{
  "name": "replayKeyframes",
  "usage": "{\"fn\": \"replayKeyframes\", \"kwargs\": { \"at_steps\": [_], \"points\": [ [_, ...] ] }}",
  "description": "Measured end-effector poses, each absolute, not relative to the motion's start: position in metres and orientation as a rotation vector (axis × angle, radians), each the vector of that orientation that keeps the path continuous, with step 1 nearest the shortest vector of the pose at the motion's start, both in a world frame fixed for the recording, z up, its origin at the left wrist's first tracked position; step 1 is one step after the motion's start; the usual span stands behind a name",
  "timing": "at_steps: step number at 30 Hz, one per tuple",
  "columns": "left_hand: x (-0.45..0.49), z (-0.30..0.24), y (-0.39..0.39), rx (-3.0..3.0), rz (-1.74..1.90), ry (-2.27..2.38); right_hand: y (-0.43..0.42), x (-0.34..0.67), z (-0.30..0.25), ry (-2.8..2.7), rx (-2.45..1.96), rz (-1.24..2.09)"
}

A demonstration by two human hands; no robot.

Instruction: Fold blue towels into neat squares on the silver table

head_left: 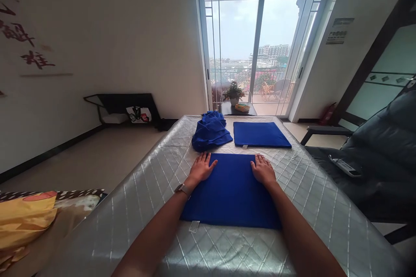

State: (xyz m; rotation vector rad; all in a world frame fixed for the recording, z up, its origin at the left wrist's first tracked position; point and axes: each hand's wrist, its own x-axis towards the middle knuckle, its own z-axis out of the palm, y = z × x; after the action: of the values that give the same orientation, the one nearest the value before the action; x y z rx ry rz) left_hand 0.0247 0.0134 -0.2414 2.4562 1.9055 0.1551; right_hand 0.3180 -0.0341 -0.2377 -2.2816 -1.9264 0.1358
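A folded blue cloth (231, 192) lies flat on the silver quilted table (136, 220) in front of me, a white tag at its near left corner. My left hand (201, 168) rests open on the cloth's far left corner, fingers spread flat. My right hand (262, 169) lies open on the far right corner. A watch sits on my left wrist. Beyond my hands, a second folded blue cloth (260, 134) lies flat, and a crumpled heap of blue cloth (210, 132) sits to its left.
A dark massage chair (373, 156) with a remote stands right of the table. A small table with a potted plant (234, 93) stands before the glass balcony doors. A low black shelf (123, 106) is against the left wall. A yellow cushion (26, 218) lies at near left.
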Motion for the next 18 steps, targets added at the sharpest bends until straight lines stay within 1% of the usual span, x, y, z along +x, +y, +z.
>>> {"fn": "replayKeyframes", "kwargs": {
  "at_steps": [4,7,10,13,15,18],
  "points": [
    [0.037,-0.228,0.021,2.373,0.013,1.981,-0.034,0.316,-0.238,-1.923,-2.277,0.131],
    [0.081,-0.22,0.02,2.431,0.097,1.991,-0.034,0.315,-0.239,-1.922,-2.264,0.11],
    [0.152,-0.225,0.011,2.695,0.312,1.631,-0.036,0.318,-0.241,-1.954,-2.249,0.077],
    [0.211,-0.236,-0.001,2.812,0.442,1.309,-0.038,0.324,-0.244,-2.085,-2.206,0.029],
    [0.23,-0.244,-0.005,2.83,0.454,1.243,-0.039,0.327,-0.245,-2.146,-2.179,0.004],
    [0.228,-0.251,-0.006,2.839,0.428,1.242,-0.038,0.328,-0.245,-2.134,-2.185,0.033]
  ]
}}
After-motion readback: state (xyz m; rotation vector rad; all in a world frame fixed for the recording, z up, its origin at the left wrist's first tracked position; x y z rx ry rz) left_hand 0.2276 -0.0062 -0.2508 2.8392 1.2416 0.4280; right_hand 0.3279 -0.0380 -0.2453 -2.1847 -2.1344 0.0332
